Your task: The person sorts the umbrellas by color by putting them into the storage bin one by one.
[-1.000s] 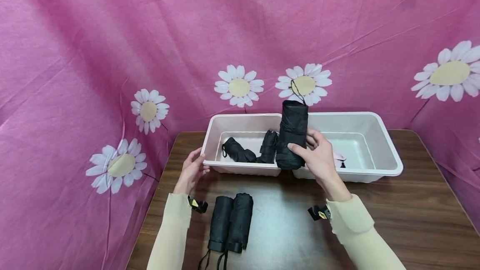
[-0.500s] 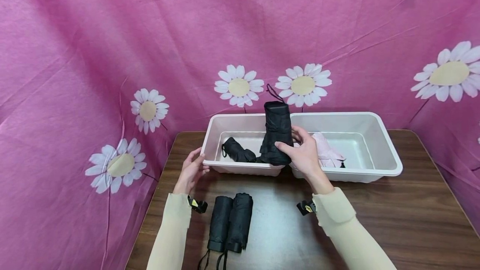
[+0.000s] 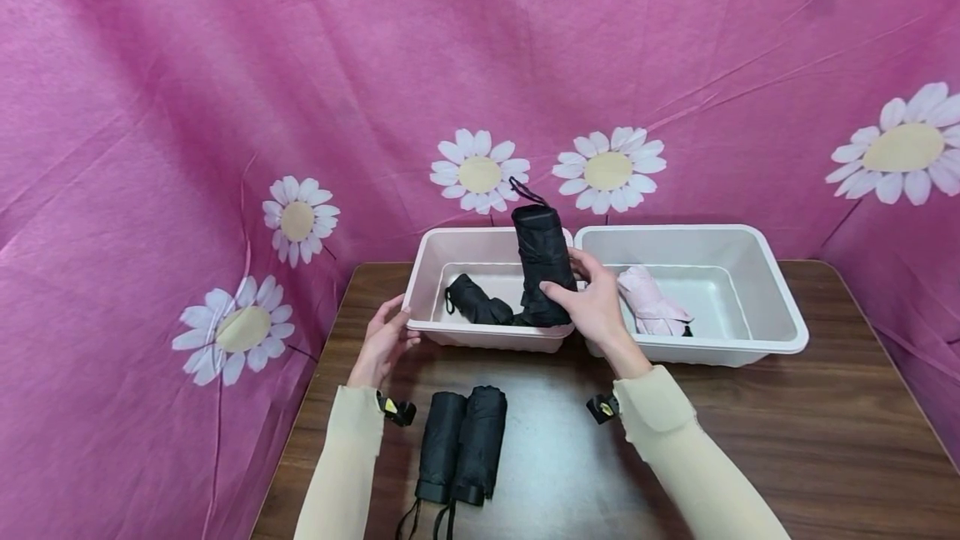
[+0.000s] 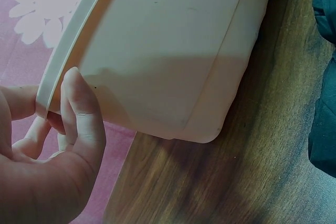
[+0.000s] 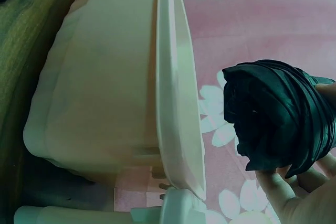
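Note:
My right hand (image 3: pixel 596 302) grips a folded black umbrella (image 3: pixel 542 257) upright over the right end of the left white bin (image 3: pixel 491 340), its wrist loop pointing up. In the right wrist view the gathered cloth end of this umbrella (image 5: pixel 278 116) shows between thumb and fingers, beside the bin's rim. At the bin's front left corner my left hand (image 3: pixel 382 342) pinches the rim, and the left wrist view shows the fingers (image 4: pixel 81 98) bent under it. Inside that bin lies a black folded umbrella (image 3: pixel 476 302); another there is mostly hidden behind the held one.
A second white bin (image 3: pixel 765 344) stands on the right with a pink folded umbrella (image 3: pixel 648 300) in it. Two black folded umbrellas (image 3: pixel 441 444) lie side by side on the wooden table (image 3: pixel 570 473) in front. A pink flowered cloth (image 3: pixel 375 65) hangs behind.
My right hand has carried the black umbrella leftward from between the bins to over the left bin, uncovering the pink umbrella. My left hand has stayed at the rim.

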Motion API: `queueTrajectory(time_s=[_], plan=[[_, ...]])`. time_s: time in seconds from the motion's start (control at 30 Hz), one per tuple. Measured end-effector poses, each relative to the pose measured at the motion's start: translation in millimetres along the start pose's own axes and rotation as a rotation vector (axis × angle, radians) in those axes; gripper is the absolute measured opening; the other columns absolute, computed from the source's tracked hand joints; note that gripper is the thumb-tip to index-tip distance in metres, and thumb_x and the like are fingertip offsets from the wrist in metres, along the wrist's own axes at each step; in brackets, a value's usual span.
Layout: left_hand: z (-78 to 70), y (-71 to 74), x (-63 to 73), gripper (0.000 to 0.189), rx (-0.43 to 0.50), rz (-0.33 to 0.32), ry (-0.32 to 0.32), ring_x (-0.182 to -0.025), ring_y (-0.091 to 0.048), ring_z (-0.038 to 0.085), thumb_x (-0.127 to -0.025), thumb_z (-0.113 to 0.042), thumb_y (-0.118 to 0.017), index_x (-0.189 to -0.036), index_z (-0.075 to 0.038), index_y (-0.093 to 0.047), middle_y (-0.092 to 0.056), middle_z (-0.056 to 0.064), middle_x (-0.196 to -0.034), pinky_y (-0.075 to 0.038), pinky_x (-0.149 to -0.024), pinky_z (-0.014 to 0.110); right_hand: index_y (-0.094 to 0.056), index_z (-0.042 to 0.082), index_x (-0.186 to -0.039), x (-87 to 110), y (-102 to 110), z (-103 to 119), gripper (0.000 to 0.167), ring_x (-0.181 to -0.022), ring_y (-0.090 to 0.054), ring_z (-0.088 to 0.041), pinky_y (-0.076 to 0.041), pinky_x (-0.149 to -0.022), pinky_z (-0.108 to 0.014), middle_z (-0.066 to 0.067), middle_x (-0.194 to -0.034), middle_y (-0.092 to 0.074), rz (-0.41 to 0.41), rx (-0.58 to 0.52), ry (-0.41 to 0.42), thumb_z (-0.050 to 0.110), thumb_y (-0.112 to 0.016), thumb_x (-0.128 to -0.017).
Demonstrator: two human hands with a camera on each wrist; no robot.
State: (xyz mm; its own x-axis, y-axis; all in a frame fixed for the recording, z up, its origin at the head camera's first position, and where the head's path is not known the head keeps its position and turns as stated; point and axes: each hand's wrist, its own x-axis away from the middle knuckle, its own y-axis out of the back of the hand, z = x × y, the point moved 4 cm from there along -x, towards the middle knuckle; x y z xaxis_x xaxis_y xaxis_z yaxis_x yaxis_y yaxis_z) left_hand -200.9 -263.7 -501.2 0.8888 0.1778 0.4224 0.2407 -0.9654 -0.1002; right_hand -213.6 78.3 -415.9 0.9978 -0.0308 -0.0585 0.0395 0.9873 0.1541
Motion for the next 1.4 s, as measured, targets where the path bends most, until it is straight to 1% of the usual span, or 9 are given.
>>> queueTrajectory(time_s=[0.23, 0.4, 0.6, 0.77, 0.83, 0.97, 1.17, 1.3, 1.4], plan=[[0.0, 0.5, -0.6, 0.045, -0.01, -0.002, 0.006, -0.054, -0.059, 0.011, -0.099, -0.014, -0.053, -0.142, -0.014, -0.04, -0.06, 0.005, -0.081, -0.054, -0.057, 0.025, -0.05, 0.005, -0.138, -1.5, -7, 0, 0.06, -0.115, -0.054, -0.029, -0.042, -0.099, -0.039, -0.02, -0.126, -0.06, 0.027, 0.028, -0.006, 0.011, -0.073, -0.083], [0.6, 1.3, -1.6, 0.047, -0.015, -0.002, 0.002, -0.055, -0.058, 0.011, -0.099, -0.015, -0.054, -0.143, -0.013, -0.04, -0.06, 0.005, -0.079, -0.055, -0.058, 0.026, -0.05, 0.007, -0.139, -5.7, -11, -8, 0.062, -0.113, -0.057, -0.029, -0.046, -0.096, -0.04, -0.018, -0.125, -0.061, 0.038, 0.057, -0.005, 0.014, -0.074, -0.082], [1.6, 0.1, -2.7, 0.044, -0.004, -0.005, -0.002, -0.055, -0.059, 0.012, -0.099, -0.014, -0.053, -0.141, -0.014, -0.042, -0.059, 0.009, -0.085, -0.053, -0.053, 0.024, -0.048, 0.006, -0.14, -7.1, -13, -12, 0.063, -0.108, -0.061, -0.032, -0.05, -0.094, -0.043, -0.02, -0.125, -0.061, 0.044, 0.101, -0.021, 0.016, -0.072, -0.083], [2.1, -0.4, -2.8, 0.044, -0.001, -0.006, -0.004, -0.055, -0.059, 0.012, -0.099, -0.014, -0.053, -0.141, -0.014, -0.042, -0.059, 0.014, -0.09, -0.054, -0.054, 0.023, -0.049, 0.005, -0.139, -8.7, -15, -16, 0.062, -0.106, -0.063, -0.032, -0.05, -0.094, -0.043, -0.021, -0.126, -0.061, 0.044, 0.145, -0.022, 0.017, -0.072, -0.083], [2.6, -0.1, -3.0, 0.043, -0.005, -0.007, -0.002, -0.055, -0.059, 0.011, -0.099, -0.014, -0.053, -0.141, -0.015, -0.042, -0.059, 0.013, -0.088, -0.054, -0.055, 0.024, -0.049, 0.005, -0.139, -9.0, -16, -17, 0.061, -0.107, -0.062, -0.032, -0.05, -0.095, -0.043, -0.021, -0.126, -0.061, 0.046, 0.155, -0.022, 0.017, -0.071, -0.083], [3.4, 0.9, -3.4, 0.045, -0.013, -0.003, -0.001, -0.055, -0.06, 0.011, -0.099, -0.016, -0.054, -0.142, -0.015, -0.041, -0.06, 0.008, -0.082, -0.054, -0.057, 0.024, -0.049, 0.005, -0.14, -10.3, -19, -19, 0.061, -0.113, -0.06, -0.032, -0.047, -0.099, -0.045, -0.02, -0.128, -0.06, 0.051, 0.17, -0.02, 0.019, -0.071, -0.084], [5.1, 1.1, -4.5, 0.044, -0.018, -0.005, -0.003, -0.054, -0.059, 0.01, -0.099, -0.016, -0.053, -0.142, -0.016, -0.041, -0.06, 0.002, -0.074, -0.055, -0.056, 0.024, -0.05, 0.005, -0.139, -11.7, -21, -19, 0.061, -0.119, -0.055, -0.031, -0.043, -0.103, -0.046, -0.02, -0.129, -0.06, 0.046, 0.179, -0.017, 0.021, -0.072, -0.084], [5.1, 1.3, -5.1, 0.044, -0.018, -0.008, -0.009, -0.054, -0.059, 0.01, -0.099, -0.016, -0.053, -0.142, -0.016, -0.041, -0.06, 0.003, -0.077, -0.055, -0.055, 0.024, -0.051, 0.005, -0.138, -12.6, -22, -19, 0.06, -0.119, -0.055, -0.031, -0.043, -0.103, -0.046, -0.02, -0.129, -0.06, 0.034, 0.172, -0.009, 0.02, -0.072, -0.084], [4.6, 1.0, -5.1, 0.044, -0.021, -0.011, -0.009, -0.055, -0.059, 0.01, -0.099, -0.016, -0.053, -0.142, -0.016, -0.042, -0.059, 0.004, -0.08, -0.054, -0.055, 0.023, -0.053, 0.003, -0.135, -13.4, -22, -19, 0.056, -0.116, -0.058, -0.032, -0.045, -0.102, -0.045, -0.019, -0.127, -0.061, 0.008, 0.118, 0.0, 0.015, -0.071, -0.084]])
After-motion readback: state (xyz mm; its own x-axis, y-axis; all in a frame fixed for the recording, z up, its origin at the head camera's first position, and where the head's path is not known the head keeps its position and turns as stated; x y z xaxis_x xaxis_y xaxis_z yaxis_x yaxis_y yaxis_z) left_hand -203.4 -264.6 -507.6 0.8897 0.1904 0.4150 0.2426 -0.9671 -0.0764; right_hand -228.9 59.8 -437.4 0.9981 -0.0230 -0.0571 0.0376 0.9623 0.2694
